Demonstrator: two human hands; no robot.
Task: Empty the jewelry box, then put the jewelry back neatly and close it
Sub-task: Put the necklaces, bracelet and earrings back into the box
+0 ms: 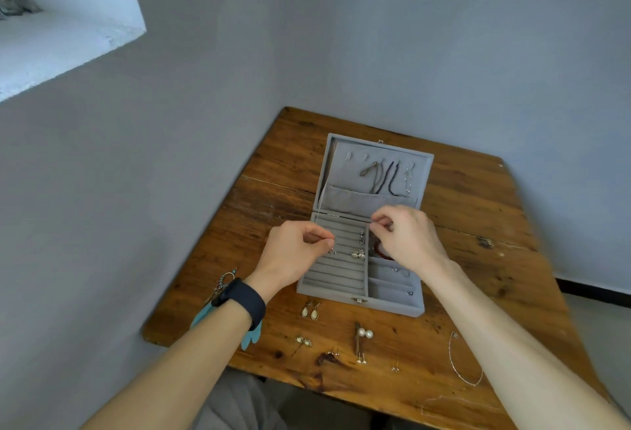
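A grey velvet jewelry box (392,306) lies open on the wooden table (478,211), its lid (423,163) tilted back with necklaces (389,177) hanging inside. My left hand (293,255) and my right hand (409,238) hover over the box's tray, each pinching one end of a very thin chain, which is barely visible. In the ring rows sit a sparkly ring (358,254) and a small earring (362,238). A red bead bracelet (379,252) lies in a right compartment, partly under my right hand.
In front of the box lie drop earrings (310,312), pearl earrings (363,333), small studs (303,341) and a thin silver chain (459,361). Turquoise feather earrings (222,289) lie under my left wrist, near the table's left edge. Walls close in behind and left.
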